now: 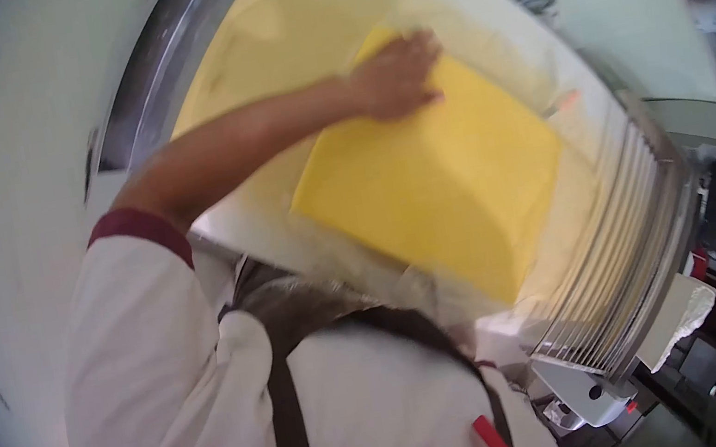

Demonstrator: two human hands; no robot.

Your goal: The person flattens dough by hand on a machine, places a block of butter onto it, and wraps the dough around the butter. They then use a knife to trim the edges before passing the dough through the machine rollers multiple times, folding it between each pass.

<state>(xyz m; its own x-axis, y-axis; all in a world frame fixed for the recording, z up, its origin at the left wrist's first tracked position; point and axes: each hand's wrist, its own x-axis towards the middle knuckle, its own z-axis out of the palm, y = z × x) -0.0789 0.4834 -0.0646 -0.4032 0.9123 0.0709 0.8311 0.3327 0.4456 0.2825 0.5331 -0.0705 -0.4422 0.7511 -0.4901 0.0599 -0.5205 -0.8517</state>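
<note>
Sheet (436,183) lies flat — under the left hand (398,77).

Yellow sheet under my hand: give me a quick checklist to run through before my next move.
1. Yellow sheet laid out without a visible fold: ok.
2. Left hand open, near the sheet's upper end: ok.
3. Palm actually pressing on the sheet: cannot tell, the hand is blurred.
4. Sheet short of the slatted metal guard, not under it: ok.
5. Left sleeve off the sheet: ok.
6. Right hand safely placed: cannot tell, it isn't clearly visible.
</note>
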